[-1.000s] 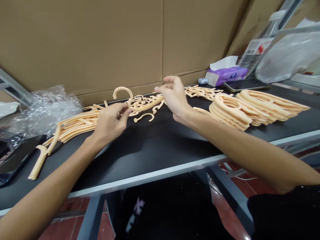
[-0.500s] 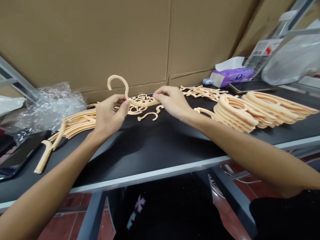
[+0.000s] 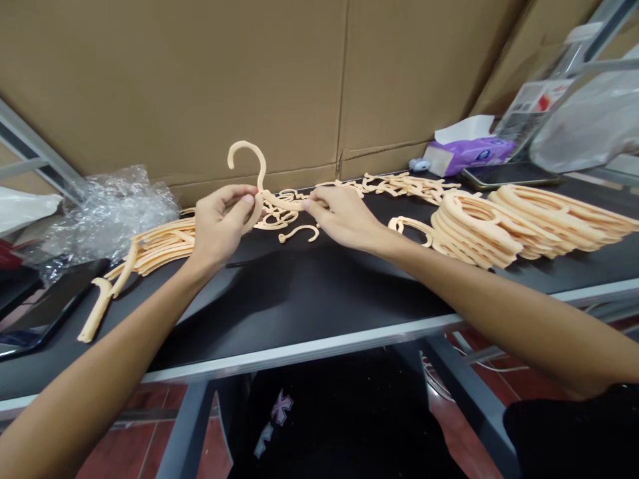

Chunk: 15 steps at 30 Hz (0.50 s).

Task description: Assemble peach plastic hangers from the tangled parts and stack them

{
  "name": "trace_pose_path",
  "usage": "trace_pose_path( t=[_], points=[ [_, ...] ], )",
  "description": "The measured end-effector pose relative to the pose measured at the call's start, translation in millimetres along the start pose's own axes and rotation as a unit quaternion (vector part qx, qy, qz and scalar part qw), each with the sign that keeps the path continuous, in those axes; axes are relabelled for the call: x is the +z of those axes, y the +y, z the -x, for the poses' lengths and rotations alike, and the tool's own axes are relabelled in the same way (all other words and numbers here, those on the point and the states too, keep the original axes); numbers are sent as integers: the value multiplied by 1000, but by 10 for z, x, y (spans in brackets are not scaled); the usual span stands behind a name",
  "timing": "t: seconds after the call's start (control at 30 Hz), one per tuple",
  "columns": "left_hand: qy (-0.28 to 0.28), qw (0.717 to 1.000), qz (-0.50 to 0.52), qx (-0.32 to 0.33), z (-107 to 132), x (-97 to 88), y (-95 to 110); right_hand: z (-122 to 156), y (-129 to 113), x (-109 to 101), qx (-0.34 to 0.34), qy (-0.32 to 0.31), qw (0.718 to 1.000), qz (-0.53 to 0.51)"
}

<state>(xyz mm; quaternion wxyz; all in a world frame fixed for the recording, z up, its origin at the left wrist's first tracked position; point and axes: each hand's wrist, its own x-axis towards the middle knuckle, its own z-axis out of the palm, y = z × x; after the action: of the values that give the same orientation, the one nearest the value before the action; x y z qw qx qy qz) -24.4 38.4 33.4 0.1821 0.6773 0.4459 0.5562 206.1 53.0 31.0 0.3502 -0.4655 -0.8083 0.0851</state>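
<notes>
Holding a peach plastic hanger with a curved hook (image 3: 260,174) up above the black table (image 3: 309,306), the left hand (image 3: 220,225) had its fingers (image 3: 234,194) clenched around the hanger's neck. The right hand (image 3: 342,216) had its fingertips (image 3: 309,199) on the hanger's arm, possibly gripping it, though the view left that unclear. Neat stacks of peach plastic hanger bodies (image 3: 474,233) lay to the right, while a loose peach hook (image 3: 298,233), a tangle of ornate peach pieces (image 3: 277,216) and a pile of long peach bars (image 3: 160,246) were left unstacked.

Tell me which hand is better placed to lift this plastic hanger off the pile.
Left, probably: the left hand pinches the peach plastic hanger right below its hook, while the right hand only has fingertips on the hanger's far arm.
</notes>
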Motion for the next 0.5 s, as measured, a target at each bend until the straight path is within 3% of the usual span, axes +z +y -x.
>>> trace_pose_path(
  t=[0.23, 0.5],
  points=[
    [-19, 997, -72, 22, 1, -15, -31, -24, 26, -26, 20, 60, 998, -19],
    [-79, 991, -105, 14, 46, 26, 2, 3, -10, 23, -4, 38, 999, -32]
  ],
)
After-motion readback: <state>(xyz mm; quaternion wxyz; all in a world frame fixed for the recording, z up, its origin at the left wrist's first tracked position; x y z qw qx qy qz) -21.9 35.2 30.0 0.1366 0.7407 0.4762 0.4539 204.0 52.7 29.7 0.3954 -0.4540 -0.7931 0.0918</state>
